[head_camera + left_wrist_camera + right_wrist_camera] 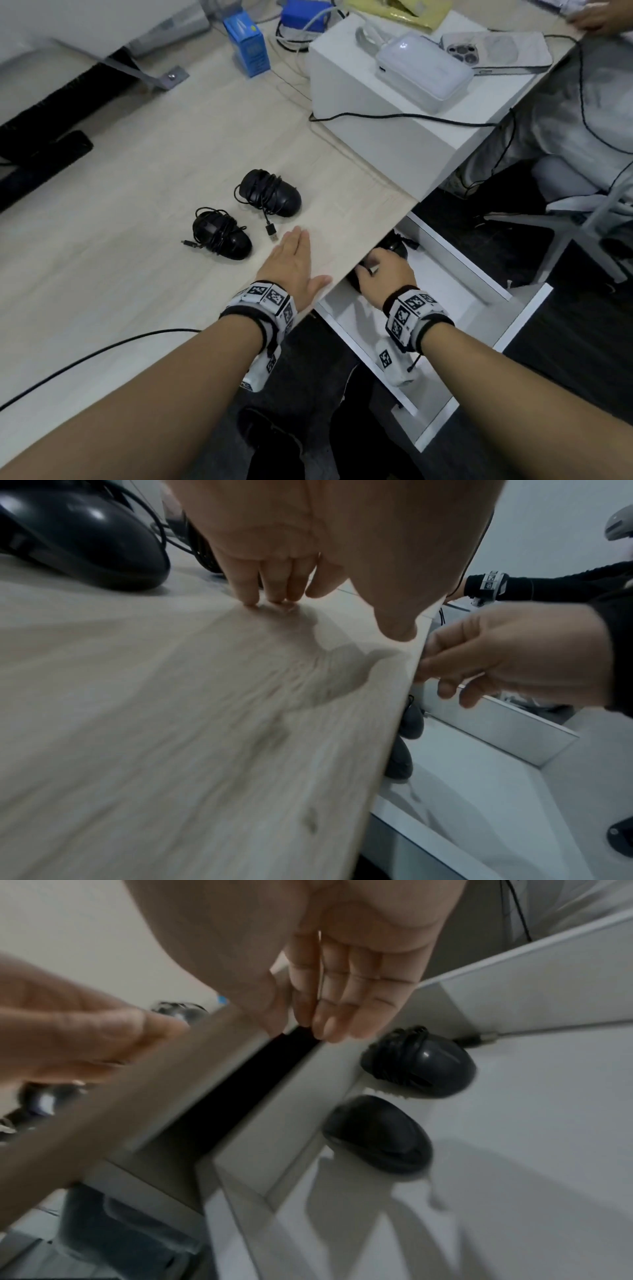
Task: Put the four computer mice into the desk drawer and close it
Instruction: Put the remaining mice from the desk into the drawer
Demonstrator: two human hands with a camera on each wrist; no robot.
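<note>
Two black mice with cords wound round them lie on the pale wood desk point(137, 260): one further back point(270, 193) and one nearer point(222, 234) point(78, 534). The white drawer point(455, 263) point(531, 1110) stands pulled out under the desk's right edge. Two more black mice lie inside it, a corded one point(421, 1064) and a plain one point(380, 1134), partly hidden in the head view. My left hand point(294, 260) point(274, 588) rests flat on the desk edge, fingertips touching the wood. My right hand point(383, 270) point(342, 1001) hovers above the drawer mice with straight, empty fingers.
A white box point(376, 113) with a power bank and phone stands at the back right, a blue carton point(248, 42) behind. A black cable point(102, 353) crosses the near-left desk. Another person sits on a chair point(582, 192) right of the drawer.
</note>
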